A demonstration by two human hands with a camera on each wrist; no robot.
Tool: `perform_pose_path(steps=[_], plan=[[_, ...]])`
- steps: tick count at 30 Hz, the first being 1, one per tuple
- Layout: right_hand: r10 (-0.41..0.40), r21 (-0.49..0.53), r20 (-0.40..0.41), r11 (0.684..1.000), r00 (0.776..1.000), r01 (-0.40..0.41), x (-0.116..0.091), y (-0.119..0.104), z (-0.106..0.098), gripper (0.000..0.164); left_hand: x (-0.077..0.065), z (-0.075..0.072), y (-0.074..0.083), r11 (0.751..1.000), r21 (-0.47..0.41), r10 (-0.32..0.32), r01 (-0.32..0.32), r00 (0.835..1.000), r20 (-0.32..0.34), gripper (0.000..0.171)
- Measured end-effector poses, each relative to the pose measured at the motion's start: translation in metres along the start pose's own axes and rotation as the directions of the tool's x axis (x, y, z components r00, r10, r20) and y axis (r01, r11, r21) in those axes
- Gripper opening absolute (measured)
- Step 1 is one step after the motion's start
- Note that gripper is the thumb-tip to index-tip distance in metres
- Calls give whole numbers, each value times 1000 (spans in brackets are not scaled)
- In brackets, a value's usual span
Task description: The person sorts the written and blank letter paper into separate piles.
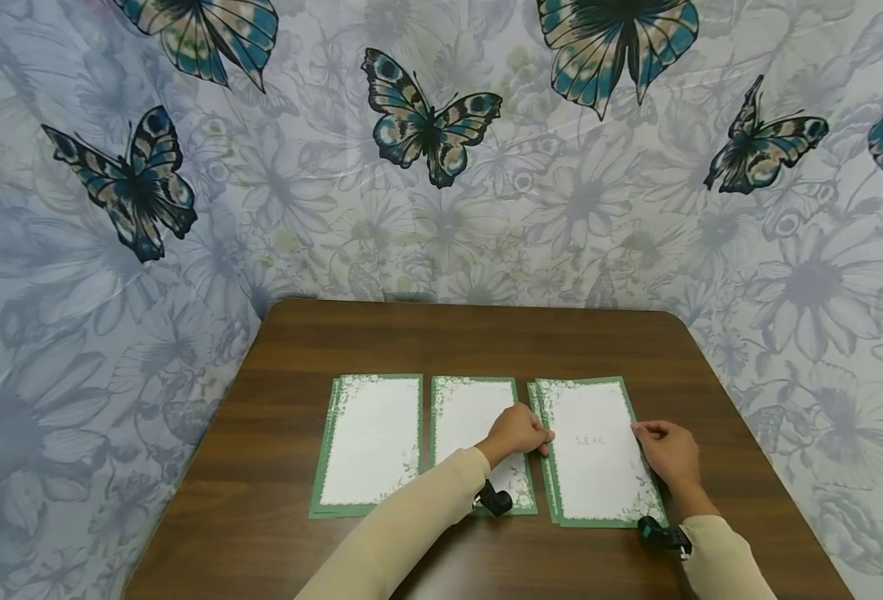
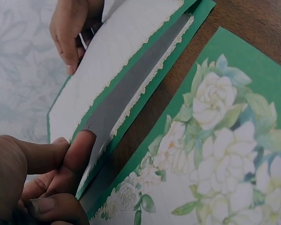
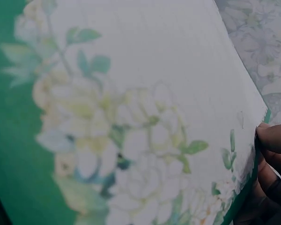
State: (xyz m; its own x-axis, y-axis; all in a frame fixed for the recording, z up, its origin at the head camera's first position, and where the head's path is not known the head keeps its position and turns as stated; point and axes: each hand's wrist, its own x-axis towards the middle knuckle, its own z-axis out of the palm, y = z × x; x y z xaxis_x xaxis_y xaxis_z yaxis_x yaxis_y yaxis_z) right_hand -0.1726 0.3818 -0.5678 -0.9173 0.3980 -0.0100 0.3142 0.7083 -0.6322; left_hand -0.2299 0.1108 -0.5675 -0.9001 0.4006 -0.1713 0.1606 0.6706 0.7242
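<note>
A green-bordered sheet of flowered paper (image 1: pixel 591 483), with a few faint written marks in its middle, is held on the right side of the table. My left hand (image 1: pixel 518 429) pinches its left edge between thumb and fingers. On the opposite edge, the right hand (image 1: pixel 669 454) pinches the paper, the grip also showing in the right wrist view on the paper's border (image 3: pixel 241 201). In the left wrist view the held sheet (image 2: pixel 126 51) is lifted, leaving a gap above a matching lower sheet (image 2: pixel 152 79).
Two more groups of matching paper lie on the brown table (image 1: pixel 261 450): a left stack (image 1: pixel 369 442) and a middle sheet (image 1: pixel 467 408), partly covered by the left forearm. A butterfly-patterned cloth (image 1: pixel 298 208) hangs behind the table. Each wrist wears a black device (image 1: pixel 495 498).
</note>
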Motion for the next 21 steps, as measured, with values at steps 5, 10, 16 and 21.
perform_pose_path(steps=[5,10,16,21], plan=[[-2,-28,18,1000,1000,2,2,3,3,45,-1,1,2,1000,-9,-22,22,1000,0,36],[-18,-49,44,999,999,20,3,4,5,47,-1,1,2,1000,-19,-17,17,1000,-9,36],[-28,-60,52,998,998,31,4,0,6,46,0,0,2,1000,-18,-16,16,1000,3,36],[-33,-71,58,997,998,37,2,0,7,45,0,-1,3,999,-14,-41,42,999,29,34]])
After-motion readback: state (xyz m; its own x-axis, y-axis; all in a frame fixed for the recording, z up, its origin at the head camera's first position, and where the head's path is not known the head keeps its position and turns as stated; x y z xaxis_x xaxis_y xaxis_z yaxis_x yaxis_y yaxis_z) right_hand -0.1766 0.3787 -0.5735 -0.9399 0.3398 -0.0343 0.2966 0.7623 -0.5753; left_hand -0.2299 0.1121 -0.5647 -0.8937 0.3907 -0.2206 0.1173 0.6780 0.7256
